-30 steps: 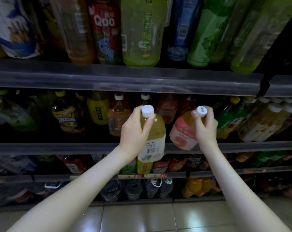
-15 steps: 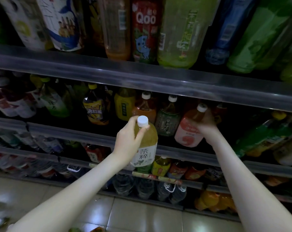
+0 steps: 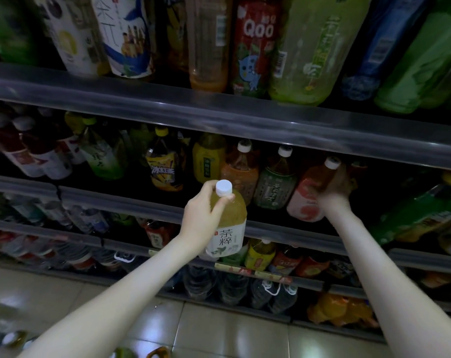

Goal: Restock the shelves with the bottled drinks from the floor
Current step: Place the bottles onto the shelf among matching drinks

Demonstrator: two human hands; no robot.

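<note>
We see dark shelves packed with bottles. Big bottles stand at the front edge of the top shelf. Below is a shiny tile floor.

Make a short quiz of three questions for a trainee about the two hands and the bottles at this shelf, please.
1. True or false: the yellow tea bottle in the left hand already stands on the shelf.
2. The right hand holds the pink bottle: A on the floor; B at the shelf, beside a green-label bottle; C on the top shelf.
3. Fill in: the tea bottle's cap is ___.
Key: 1 false; 2 B; 3 white.
</note>
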